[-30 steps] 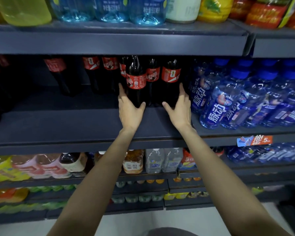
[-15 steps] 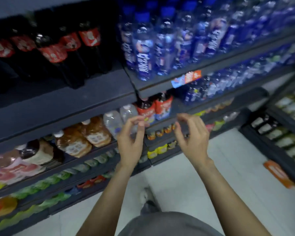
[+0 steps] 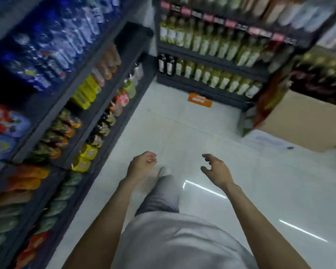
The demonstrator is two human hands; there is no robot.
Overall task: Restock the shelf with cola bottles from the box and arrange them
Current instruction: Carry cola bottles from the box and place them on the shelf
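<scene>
My left hand and my right hand hang in the air over the white floor, fingers loosely curled, holding nothing. A brown cardboard box stands on the floor at the right, beside the end of a shelf unit; its contents are hidden. No cola bottle shows in this blurred view. The drinks shelf that I faced runs along the left, with blue-labelled water bottles on top.
A second shelf unit with pale green bottles closes the aisle ahead. An orange sign lies on the floor at its foot. My leg and shoe are below my hands. White floor tiles spread to the right.
My hands have left the cola bottles on the shelf and dropped low. My view has swung right and down, from the shelf to the aisle floor and the box.
</scene>
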